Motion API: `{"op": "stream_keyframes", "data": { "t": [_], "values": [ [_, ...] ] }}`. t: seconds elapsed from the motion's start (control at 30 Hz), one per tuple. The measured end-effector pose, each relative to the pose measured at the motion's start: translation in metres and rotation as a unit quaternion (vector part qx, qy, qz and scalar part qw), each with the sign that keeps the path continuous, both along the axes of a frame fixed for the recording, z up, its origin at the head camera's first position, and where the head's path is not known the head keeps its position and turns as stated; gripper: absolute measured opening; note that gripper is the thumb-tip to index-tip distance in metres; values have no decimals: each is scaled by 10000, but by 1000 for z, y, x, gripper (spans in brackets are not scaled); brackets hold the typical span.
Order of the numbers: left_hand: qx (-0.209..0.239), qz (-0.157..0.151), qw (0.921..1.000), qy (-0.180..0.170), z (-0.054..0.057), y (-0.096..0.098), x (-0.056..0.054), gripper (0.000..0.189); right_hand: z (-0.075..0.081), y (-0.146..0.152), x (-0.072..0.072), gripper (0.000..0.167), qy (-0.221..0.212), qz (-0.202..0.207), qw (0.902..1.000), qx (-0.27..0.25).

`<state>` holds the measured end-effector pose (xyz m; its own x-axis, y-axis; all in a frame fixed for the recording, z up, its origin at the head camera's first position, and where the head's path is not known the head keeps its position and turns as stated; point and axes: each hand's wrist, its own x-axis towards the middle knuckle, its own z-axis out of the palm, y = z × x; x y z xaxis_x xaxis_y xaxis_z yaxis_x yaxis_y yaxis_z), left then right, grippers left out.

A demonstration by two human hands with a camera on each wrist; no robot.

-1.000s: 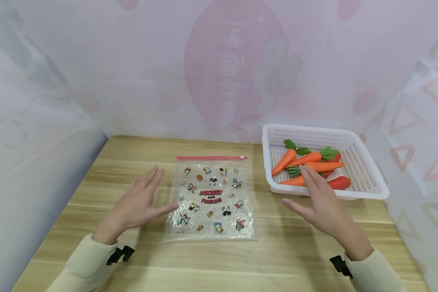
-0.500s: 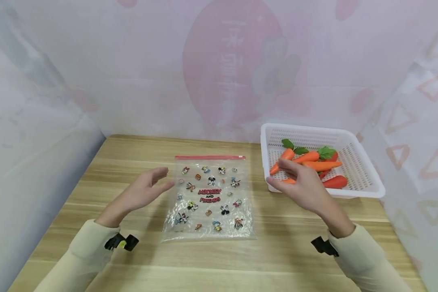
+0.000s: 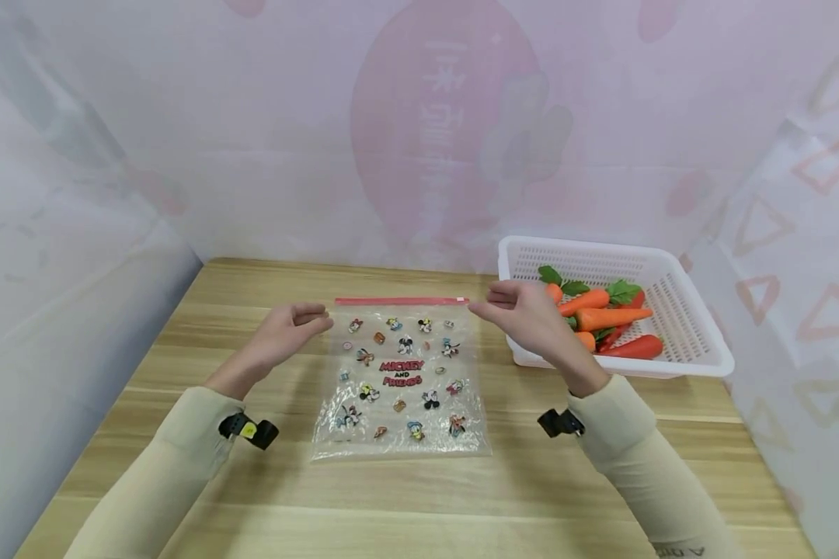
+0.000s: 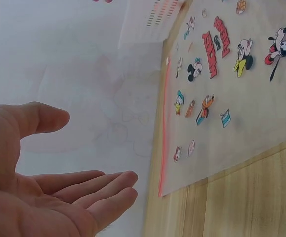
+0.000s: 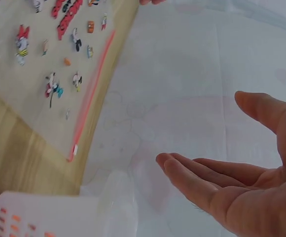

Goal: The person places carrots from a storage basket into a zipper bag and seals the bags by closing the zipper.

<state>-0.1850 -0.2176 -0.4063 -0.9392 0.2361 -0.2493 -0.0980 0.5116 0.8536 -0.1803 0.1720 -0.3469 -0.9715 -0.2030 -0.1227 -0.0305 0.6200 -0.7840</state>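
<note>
A clear zip bag (image 3: 402,373) printed with cartoon characters lies flat on the wooden table, its pink zip strip (image 3: 391,301) along the far edge. My left hand (image 3: 287,334) hovers by the bag's upper left corner, thumb and fingers apart with nothing between them. On the other side, my right hand (image 3: 524,310) is near the upper right corner, close to the white zip slider (image 5: 75,149), and it too holds nothing. Both wrist views show the fingers extended and the thumb well away from them, as with the left fingers (image 4: 103,192).
A white perforated basket (image 3: 699,341) stands at the right of the table (image 3: 252,497). Several carrots (image 3: 614,318) with green tops and red peppers (image 3: 636,347) lie in it. Pale printed cloth (image 3: 266,155) walls the table at the back and sides.
My right hand has moved left from in front of the basket to the bag's upper right corner. My left hand has moved slightly up toward the upper left corner. The bag stays put.
</note>
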Motion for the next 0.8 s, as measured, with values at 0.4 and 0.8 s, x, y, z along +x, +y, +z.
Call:
{"op": "stream_keyframes", "data": {
  "t": [0.4, 0.8],
  "values": [
    [-319, 344, 9986, -225, -14, -11, -40, 66, -11, -40, -40, 36, -235, -413, 9964, 708],
    [-17, 438, 9963, -736, -18, -12, -61, 57, -38, -64, -68, 36, -744, -1032, 9902, 569]
  ]
}}
